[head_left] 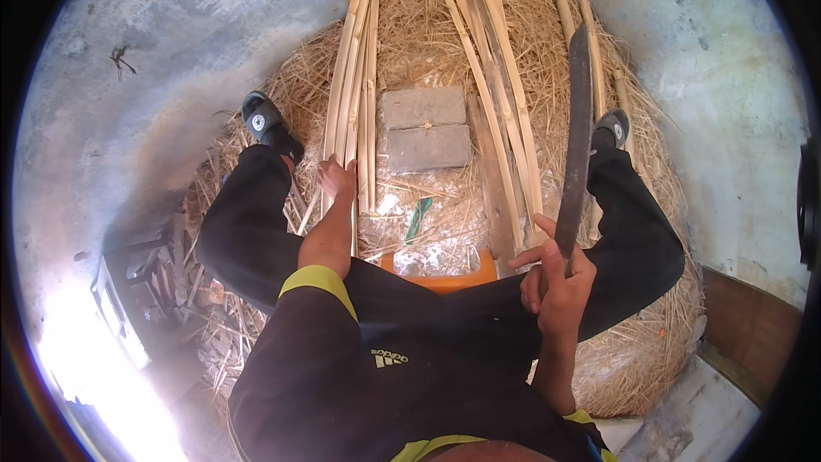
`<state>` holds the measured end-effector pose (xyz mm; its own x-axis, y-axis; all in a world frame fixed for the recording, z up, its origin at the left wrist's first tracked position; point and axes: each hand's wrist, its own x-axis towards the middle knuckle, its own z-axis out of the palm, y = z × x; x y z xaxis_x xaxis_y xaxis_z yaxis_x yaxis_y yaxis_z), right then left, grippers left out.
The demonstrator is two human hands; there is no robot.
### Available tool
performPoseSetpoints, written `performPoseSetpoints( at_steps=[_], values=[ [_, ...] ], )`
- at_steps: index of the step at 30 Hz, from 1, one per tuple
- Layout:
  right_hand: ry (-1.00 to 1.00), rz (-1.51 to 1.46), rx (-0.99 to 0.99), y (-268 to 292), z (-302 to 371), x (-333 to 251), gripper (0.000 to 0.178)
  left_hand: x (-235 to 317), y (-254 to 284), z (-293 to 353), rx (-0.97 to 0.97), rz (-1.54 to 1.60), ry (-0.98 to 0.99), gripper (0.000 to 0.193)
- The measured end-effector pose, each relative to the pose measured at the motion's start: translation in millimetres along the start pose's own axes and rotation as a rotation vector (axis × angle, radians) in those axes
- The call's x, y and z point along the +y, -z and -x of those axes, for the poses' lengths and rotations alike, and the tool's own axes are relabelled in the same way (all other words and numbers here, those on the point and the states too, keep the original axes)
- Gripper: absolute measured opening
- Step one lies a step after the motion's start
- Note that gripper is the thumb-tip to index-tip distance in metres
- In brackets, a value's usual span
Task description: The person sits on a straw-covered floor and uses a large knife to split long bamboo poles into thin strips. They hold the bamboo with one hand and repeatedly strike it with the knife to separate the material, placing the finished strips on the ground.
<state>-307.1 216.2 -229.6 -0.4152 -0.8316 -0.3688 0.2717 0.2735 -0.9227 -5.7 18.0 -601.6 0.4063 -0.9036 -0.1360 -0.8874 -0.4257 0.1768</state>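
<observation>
A machete [578,128] with a long dark blade points up and away from me. My right hand [560,287] grips it at the base, its index finger and thumb partly stretched out; the handle is mostly hidden by the hand. On the left lies a bundle of split bamboo strips [349,77], pale and long. My left hand [336,178] is at the near part of this bundle, its fingers curled around a strip. Further right lies a second group of split strips [496,77], fanned slightly apart, touched by neither hand.
Two grey bricks [428,148] lie side by side between the strip bundles. Closer to me are a green strip [418,221] and an orange plastic seat edge [445,282]. Uncut-looking poles [596,51] lie at the far right. Shavings [428,26] cover the floor; grey walls [684,43] curve around.
</observation>
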Motion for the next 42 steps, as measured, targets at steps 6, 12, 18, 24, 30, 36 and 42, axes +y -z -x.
performPoseSetpoints(
  at_steps=[6, 12, 18, 24, 30, 36, 42],
  values=[
    [0.0, -0.01, -0.005, -2.7, -2.1, 0.1, 0.039, -3.7, -9.0, -27.4, -0.204, 0.129, 0.152, 0.041],
    [0.012, 0.005, -0.02, -2.2, -2.6, -2.6, 0.04, -11.8, -1.7, -42.1, -0.269, 0.154, 0.056, 0.033],
    [0.011, -0.019, -0.038, -0.6, -1.3, -4.9, 0.04, 19.1, 16.4, -39.9, -0.372, 0.954, 0.08, 0.026],
    [-0.044, -0.125, -0.085, -9.8, -11.2, 4.4, 0.036, 108.1, 117.5, -32.1, -0.596, 1.146, 0.008, 0.032],
    [-0.08, -0.185, -0.144, -33.6, -27.2, 22.1, 0.034, 179.1, 214.9, -3.9, -0.807, 1.618, -0.277, 0.027],
    [0.093, 0.166, -0.044, -51.9, -37.8, 49.5, 0.034, 195.9, 266.7, 40.9, -0.806, 1.615, -0.565, 0.034],
    [0.191, 0.365, 0.068, -70.7, -35.5, 26.3, 0.042, 193.8, 273.7, 92.9, -0.689, 1.474, -0.712, 0.027]
  ],
)
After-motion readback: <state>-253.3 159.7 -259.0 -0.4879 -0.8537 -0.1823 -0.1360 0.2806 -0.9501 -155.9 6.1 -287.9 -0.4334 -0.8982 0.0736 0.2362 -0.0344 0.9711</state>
